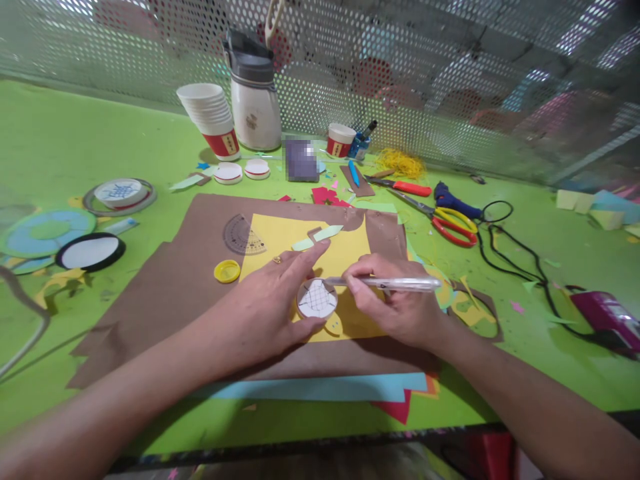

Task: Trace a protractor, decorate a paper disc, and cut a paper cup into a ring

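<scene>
My left hand (273, 300) steadies a cut-off paper cup bottom (318, 299) between thumb and fingers. Its white face carries a drawn black grid, and a small yellow paper head with dots for eyes (334, 325) sticks out at its lower right. In my right hand (395, 300) is a clear-barrelled pen (400, 284), its tip at the upper right rim of the cup bottom. Beneath both hands lies a yellow paper sheet (260, 227) on brown card (165, 320). A green paper strip (317, 237) rests just beyond my left fingertips.
Left of the yellow sheet are a protractor (245, 237) and a yellow cap (227, 271). Scissors (430, 212), a glue gun (455, 200) and its black cord lie right. Behind stand stacked paper cups (210, 120), a thermos jug (255, 100) and another cup (341, 140).
</scene>
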Tool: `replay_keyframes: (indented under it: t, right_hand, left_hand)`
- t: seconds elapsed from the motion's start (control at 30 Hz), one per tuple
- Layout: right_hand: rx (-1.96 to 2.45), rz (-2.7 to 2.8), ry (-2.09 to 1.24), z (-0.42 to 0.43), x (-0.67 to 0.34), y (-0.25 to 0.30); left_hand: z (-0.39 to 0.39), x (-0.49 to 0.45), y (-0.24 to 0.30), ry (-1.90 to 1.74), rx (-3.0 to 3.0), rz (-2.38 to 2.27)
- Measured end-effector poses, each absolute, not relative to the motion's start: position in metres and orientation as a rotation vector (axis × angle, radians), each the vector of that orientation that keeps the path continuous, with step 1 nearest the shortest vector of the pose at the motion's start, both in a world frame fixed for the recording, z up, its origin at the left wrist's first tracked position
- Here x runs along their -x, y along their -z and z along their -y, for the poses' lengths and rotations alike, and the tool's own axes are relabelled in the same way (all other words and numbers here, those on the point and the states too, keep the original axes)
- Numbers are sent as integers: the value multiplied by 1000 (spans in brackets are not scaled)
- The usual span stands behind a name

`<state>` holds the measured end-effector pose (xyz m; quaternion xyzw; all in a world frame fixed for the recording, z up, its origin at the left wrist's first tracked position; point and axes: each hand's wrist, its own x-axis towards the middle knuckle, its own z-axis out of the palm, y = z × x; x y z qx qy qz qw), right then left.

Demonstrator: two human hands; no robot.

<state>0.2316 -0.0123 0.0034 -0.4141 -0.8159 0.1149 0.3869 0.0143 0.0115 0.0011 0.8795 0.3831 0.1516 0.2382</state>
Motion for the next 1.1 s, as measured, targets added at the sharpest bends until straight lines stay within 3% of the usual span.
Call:
replay_keyframes:
  t: [0.77, 1.1]
  right_hand:
    - [1074, 1684, -682, 3, -240, 4]
    - [1212, 1718, -522, -10, -245, 3]
  left_hand:
    - [-17, -13, 9, -535, -2417, -1187]
    - [-17, -10, -7, -359, -2419, -1228]
